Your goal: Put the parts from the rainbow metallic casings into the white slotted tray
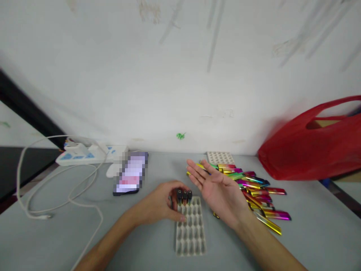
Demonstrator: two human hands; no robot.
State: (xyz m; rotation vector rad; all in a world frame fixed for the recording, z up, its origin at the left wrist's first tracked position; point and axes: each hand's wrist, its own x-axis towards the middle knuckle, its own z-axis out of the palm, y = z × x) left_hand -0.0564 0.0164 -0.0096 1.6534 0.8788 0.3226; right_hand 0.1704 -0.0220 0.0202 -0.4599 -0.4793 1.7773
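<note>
A pale tray (191, 234) with rows of oval slots lies on the grey table. Three black-topped pieces (184, 196) stand side by side at its far end. My left hand (169, 201) curves around them from the left, fingers bent and thumb over the tray's left edge; whether it grips any of them is unclear. My right hand (218, 188) is palm up with fingers stretched out, holding nothing, to the right of the tray. Beyond and beside it lies a pile of shiny multicoloured pieces (254, 184).
A second pale tray (220, 157) lies by the wall. At the right sits a red bag (313, 150). On the left are a phone (131, 173), a white power strip (90, 153) and a looping white cable (100, 214).
</note>
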